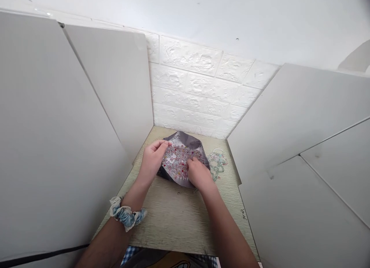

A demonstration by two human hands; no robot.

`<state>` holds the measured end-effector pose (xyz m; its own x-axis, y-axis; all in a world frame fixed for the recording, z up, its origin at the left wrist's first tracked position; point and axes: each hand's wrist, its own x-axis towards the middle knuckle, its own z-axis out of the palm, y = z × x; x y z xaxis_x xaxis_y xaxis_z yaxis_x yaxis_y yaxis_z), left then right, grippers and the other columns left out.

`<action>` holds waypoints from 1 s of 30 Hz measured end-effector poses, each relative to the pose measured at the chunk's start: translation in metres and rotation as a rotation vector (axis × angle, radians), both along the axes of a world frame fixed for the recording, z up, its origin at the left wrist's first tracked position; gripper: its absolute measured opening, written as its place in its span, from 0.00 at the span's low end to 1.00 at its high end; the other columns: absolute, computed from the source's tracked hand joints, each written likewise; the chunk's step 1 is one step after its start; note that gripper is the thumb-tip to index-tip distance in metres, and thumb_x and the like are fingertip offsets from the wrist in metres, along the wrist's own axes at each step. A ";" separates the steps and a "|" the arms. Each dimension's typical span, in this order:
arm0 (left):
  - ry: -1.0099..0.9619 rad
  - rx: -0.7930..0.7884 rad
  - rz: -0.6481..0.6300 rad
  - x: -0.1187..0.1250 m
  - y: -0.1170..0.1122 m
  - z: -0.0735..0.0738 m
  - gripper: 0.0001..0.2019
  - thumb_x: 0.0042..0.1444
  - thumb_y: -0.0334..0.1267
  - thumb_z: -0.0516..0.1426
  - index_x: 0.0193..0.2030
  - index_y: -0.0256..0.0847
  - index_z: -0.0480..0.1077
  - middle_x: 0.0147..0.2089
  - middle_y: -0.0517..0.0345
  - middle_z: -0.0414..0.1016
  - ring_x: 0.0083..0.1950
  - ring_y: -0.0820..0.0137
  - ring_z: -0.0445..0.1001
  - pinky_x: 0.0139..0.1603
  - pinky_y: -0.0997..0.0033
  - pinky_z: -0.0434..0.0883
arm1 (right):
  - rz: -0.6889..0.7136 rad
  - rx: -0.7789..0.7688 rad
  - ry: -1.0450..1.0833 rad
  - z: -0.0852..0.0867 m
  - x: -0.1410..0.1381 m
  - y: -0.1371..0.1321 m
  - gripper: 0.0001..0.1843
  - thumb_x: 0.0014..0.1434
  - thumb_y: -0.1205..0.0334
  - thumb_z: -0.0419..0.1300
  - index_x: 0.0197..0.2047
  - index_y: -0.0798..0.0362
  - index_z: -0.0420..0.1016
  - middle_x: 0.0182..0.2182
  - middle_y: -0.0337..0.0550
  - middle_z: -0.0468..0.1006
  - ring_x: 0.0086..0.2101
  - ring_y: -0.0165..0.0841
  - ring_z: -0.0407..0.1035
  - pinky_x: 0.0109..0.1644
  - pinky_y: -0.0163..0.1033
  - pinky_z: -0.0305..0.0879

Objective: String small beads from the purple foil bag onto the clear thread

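Observation:
Many small pink, red and clear beads point(176, 164) lie spread on a dark grey sheet with raised, creased edges point(196, 144). At the sheet's left edge is my left hand point(156, 150), thumb and fingertips pinched together; what sits between them is too small to make out. My right hand point(198, 171) reaches over the right part of the beads with its fingers curled down among them. Its fingertips are partly hidden, so any bead in them does not show. Beaded strings point(218, 164) in green, pink and clear lie right of the sheet.
The sheet rests on a pale wooden tabletop point(176, 214). White panels point(115, 86) close in on the left, and more panels point(303, 117) on the right. A white brick-pattern wall point(199, 90) stands behind. Small clear bits point(243, 214) lie near the right edge.

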<state>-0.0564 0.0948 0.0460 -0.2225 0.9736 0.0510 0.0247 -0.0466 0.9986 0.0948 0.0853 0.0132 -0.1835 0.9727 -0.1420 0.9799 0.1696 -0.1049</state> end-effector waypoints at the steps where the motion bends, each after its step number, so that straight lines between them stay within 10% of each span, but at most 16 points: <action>1: 0.008 0.002 -0.001 0.000 0.000 0.000 0.12 0.46 0.44 0.53 0.28 0.36 0.70 0.14 0.66 0.54 0.18 0.79 0.50 0.20 0.77 0.51 | 0.005 0.010 0.013 0.000 -0.003 -0.001 0.15 0.54 0.74 0.42 0.37 0.56 0.67 0.39 0.48 0.67 0.37 0.34 0.66 0.37 0.35 0.61; 12: 0.047 0.002 -0.028 0.004 0.001 0.000 0.12 0.46 0.44 0.53 0.28 0.35 0.70 0.16 0.67 0.55 0.18 0.80 0.49 0.19 0.78 0.50 | -0.363 0.039 0.197 -0.025 -0.025 0.020 0.30 0.57 0.59 0.44 0.60 0.65 0.46 0.59 0.66 0.42 0.58 0.50 0.40 0.57 0.50 0.39; 24: 0.103 0.002 -0.015 0.005 0.001 0.001 0.10 0.46 0.40 0.52 0.27 0.36 0.70 0.25 0.61 0.69 0.22 0.78 0.58 0.22 0.78 0.56 | -0.056 -0.151 0.254 -0.015 -0.040 0.001 0.33 0.58 0.52 0.40 0.62 0.61 0.40 0.61 0.56 0.35 0.59 0.47 0.34 0.59 0.54 0.31; 30: 0.111 -0.002 -0.018 0.006 -0.001 0.006 0.09 0.46 0.39 0.52 0.27 0.36 0.70 0.26 0.61 0.70 0.23 0.77 0.60 0.24 0.78 0.58 | 0.246 -0.063 0.379 -0.005 -0.034 0.000 0.24 0.58 0.66 0.38 0.57 0.55 0.54 0.58 0.50 0.53 0.56 0.36 0.50 0.58 0.47 0.45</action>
